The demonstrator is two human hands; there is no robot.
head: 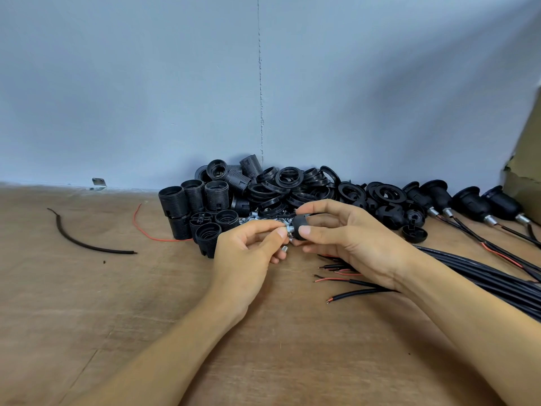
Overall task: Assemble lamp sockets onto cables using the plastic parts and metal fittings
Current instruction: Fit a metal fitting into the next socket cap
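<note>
The left hand (248, 254) pinches a metal fitting (286, 230) against the black cap (300, 225) gripped by the right hand (347, 240), just above the counter (146, 317), likely screwing them together; next a cable (363, 293) lying nearby needs threading through.

This is a small assembly workshop, a plain piecework bench: a bare, scuffed wooden desk (87, 303) set against an unadorned blue-grey wall (146, 83). At 12 o'clock lie bulk heaps of identical black threaded socket bodies (193, 206) and locking rings (288, 177). At 3 o'clock is a thick bundle of black cables (483, 276) with stripped ends, and at 2 o'clock a row of finished sockets (471, 202) on their leads beside a torn cardboard box (524, 159).
</note>
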